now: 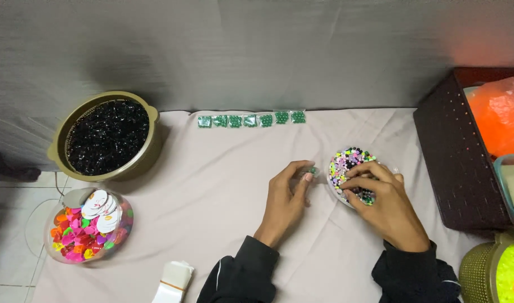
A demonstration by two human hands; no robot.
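My left hand (286,197) rests on the pale cloth (223,185) and pinches a small clear packet with green beads (311,170) between thumb and fingertips. My right hand (383,202) lies over a clear bowl of mixed coloured beads (349,160), its fingers curled into the beads; what they pinch is hidden. A row of several small packets of green beads (251,119) lies along the far edge of the cloth, well apart from both hands.
An olive pot of black beads (106,136) stands at the far left, with a clear tub of bright coloured pieces (88,225) in front of it. A dark perforated basket (456,163) holding an orange bag (501,112) stands at the right. A white packet stack (174,280) lies at the near edge.
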